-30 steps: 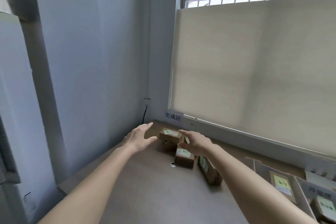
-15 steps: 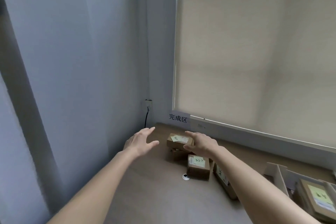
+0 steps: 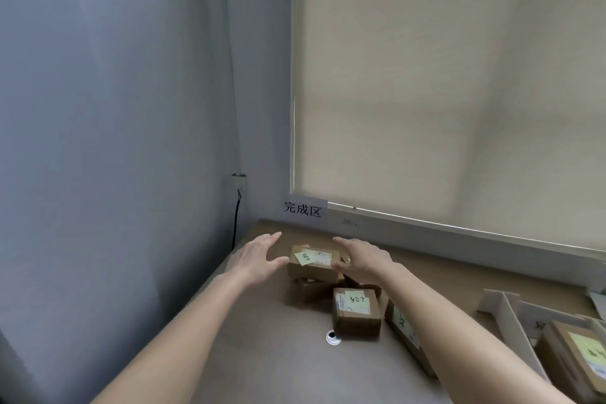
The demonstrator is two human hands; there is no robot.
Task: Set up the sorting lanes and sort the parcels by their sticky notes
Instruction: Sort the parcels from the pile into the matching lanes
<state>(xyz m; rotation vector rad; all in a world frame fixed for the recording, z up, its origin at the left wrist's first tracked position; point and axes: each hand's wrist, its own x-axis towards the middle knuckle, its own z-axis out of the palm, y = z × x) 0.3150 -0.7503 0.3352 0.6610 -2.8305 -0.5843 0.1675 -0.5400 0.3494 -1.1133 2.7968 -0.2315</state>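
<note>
Flanking the top cardboard parcel [image 3: 313, 264], which lies on another parcel [image 3: 311, 289] in the desk's [image 3: 262, 364] far left corner, both hands are spread with relaxed fingers: the left hand [image 3: 257, 259] just left of it, apart; the right hand [image 3: 364, 257] at its right edge, contact unclear. A green sticky note [image 3: 303, 256] tops it.

Dim, soft daylight through the blind [image 3: 459, 92]; edges bend, slightly blurred.

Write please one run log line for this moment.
left hand: open, beside top box | right hand: open, touching its right side | box on stack under sign | not gripped
</note>
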